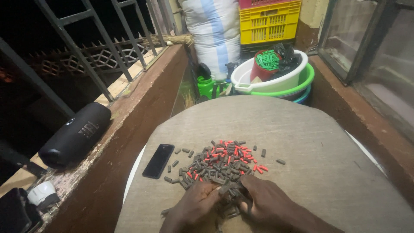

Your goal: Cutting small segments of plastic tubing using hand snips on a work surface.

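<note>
The head view looks down on a round table [302,129] covered by a grey-brown cloth. Near its front edge lies a heap of small plugs [222,162], most dark grey and a good number red, with a few strays scattered just beside it on the left and right. The left hand [196,203] and the right hand [265,200] rest side by side at the near edge of the heap, fingers curled down into the plugs. Both hands are partly closed over the small pieces, fingertips touching them, but whether either one has a plug pinched fast cannot be told, since the fingers hide it.

A black phone [158,161] lies flat on the cloth just left of the heap, apart from the hands. Nothing lies between the hands and the plugs.

To the left, a brown ledge [142,112] runs alongside the table, and on it lies a black cylinder speaker [75,134] on its side. Near the lower left corner sits a small white object [41,194], too dim to tell. Dark metal bars [86,47] rise behind the ledge.

Beyond the table stands a stack of basins [280,82]: a white one nested in a green one, with a blue rim below. Inside the white basin sits a red container [261,71] holding green pieces [268,59], with a black crumpled bag beside it. Behind stand a yellow crate [269,21] and a white sack with a blue stripe [213,30]. A green jug [207,84] stands left of the basins.
</note>
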